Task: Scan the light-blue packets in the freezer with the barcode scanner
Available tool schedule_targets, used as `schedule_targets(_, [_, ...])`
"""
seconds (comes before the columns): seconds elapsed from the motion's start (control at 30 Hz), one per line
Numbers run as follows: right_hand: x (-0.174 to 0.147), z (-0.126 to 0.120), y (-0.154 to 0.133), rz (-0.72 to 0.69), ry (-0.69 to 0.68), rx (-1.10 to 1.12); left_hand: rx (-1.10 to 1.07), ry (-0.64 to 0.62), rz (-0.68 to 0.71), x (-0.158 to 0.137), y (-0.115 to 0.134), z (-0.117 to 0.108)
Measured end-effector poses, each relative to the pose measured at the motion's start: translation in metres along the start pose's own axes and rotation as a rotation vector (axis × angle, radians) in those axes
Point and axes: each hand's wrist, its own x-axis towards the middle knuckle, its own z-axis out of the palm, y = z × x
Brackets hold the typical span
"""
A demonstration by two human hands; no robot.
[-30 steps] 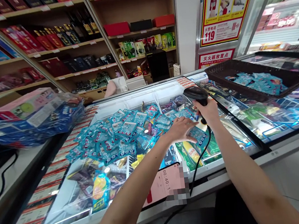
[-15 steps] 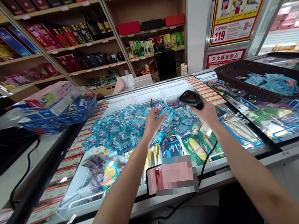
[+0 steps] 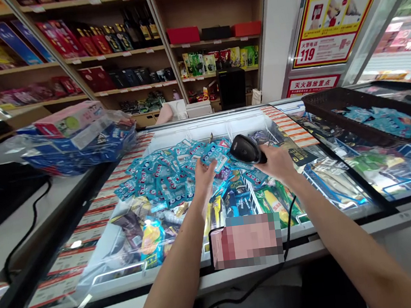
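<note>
While the left hand point(image 3: 203, 176) pinches one blue packet point(image 3: 213, 156) by its near edge, lifted face-up so its label can be read, the right hand point(image 3: 276, 161) is closed around the handle of a black scanner point(image 3: 245, 149). Scanner: long axis roughly level, head pointing left at the packet, cable trailing toward the freezer lid's point(image 3: 101, 250) near edge. Remaining packets point(image 3: 160, 179): loose heap on the lid's far left part; dark basket point(image 3: 367, 106) with more at far right corner.
</note>
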Motion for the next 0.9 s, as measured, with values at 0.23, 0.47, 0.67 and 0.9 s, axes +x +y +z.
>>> schedule_targets(0.23, [-0.010, 0.024, -0.002, -0.167, -0.030, -0.029, -0.289, -0.002, -0.129, 0.007, -0.003, -0.009])
schedule_targets(0.47, [-0.014, 0.021, -0.004, -0.209, -0.085, -0.039, -0.267, 0.032, -0.126, 0.008, -0.010, -0.013])
schedule_targets(0.67, [-0.018, 0.018, -0.007, -0.233, -0.119, -0.048, -0.233, 0.026, -0.128, 0.009, -0.011, -0.014])
schedule_targets(0.9, [-0.019, 0.020, -0.010, -0.269, -0.115, -0.049, -0.200, 0.036, -0.119, 0.010, -0.011, -0.011])
